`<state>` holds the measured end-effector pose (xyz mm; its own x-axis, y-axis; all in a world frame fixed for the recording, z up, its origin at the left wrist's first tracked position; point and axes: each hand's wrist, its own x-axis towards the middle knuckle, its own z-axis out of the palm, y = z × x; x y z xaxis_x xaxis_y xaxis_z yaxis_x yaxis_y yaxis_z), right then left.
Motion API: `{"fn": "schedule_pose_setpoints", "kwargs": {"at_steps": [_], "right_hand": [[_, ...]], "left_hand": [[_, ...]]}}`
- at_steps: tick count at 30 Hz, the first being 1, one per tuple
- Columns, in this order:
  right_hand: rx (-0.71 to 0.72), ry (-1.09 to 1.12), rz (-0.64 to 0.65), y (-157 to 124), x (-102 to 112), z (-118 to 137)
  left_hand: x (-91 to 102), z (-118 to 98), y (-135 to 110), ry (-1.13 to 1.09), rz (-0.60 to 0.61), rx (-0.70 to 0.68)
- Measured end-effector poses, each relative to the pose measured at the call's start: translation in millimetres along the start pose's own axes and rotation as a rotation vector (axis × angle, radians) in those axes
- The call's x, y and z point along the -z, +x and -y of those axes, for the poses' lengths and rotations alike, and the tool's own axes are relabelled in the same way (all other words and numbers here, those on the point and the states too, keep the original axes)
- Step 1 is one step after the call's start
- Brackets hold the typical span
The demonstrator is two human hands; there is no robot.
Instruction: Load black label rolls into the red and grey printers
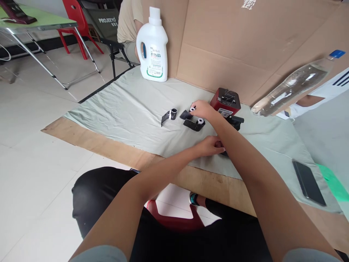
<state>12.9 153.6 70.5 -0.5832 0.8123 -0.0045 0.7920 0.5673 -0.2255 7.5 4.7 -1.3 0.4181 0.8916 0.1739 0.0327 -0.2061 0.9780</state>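
Note:
My right hand [202, 109] reaches over my left, its fingers closed on a small roll of black strip [186, 115] with a white core. Just in front of it, another black roll [194, 125] lies partly unwound on the cloth. A third black roll [169, 115] with a loose tail is farther left. Close to the front of the cloth, my left hand [209, 146] curls its fingers around something dark, mostly hidden behind my right forearm. Beyond my right wrist stands a red and black box-shaped device [225, 102], with a black part [236, 122] beside it.
A white detergent bottle [154, 51] stands at the back left against a cardboard wall [218, 47]. A clear bottle with a blue cap [297, 85] leans at the right. On the cloth's right side lies a black phone [308, 182]. A person [131, 25] sits behind the cardboard.

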Motion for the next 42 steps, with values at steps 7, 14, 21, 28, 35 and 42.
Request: {"fn": "schedule_pose_setpoints", "kwargs": {"at_steps": [7, 14, 21, 28, 35, 42], "right_hand": [[0.115, 0.253, -0.405, -58, 24, -16], [-0.155, 0.303, -0.884, -210, 21, -86], [-0.214, 0.808, -0.642, -231, -6, -119], [-0.032, 0.664, -0.402, -237, -8, -97], [0.176, 0.500, -0.478, -239, 0, -104], [-0.083, 0.376, -0.531, -215, -17, -135]], "left_hand": [[0.0, 0, -1, -0.054, -0.060, -0.086], [9.5, -20, -19, 0.385, -0.107, -0.308], [2.3, -11, -17, 0.505, -0.312, -0.408], [-3.2, -11, -11, 0.559, -0.264, -0.412], [-5.6, -6, -9, 0.492, -0.334, -0.271], [-3.4, -4, -7, 0.493, -0.228, -0.165]]}}
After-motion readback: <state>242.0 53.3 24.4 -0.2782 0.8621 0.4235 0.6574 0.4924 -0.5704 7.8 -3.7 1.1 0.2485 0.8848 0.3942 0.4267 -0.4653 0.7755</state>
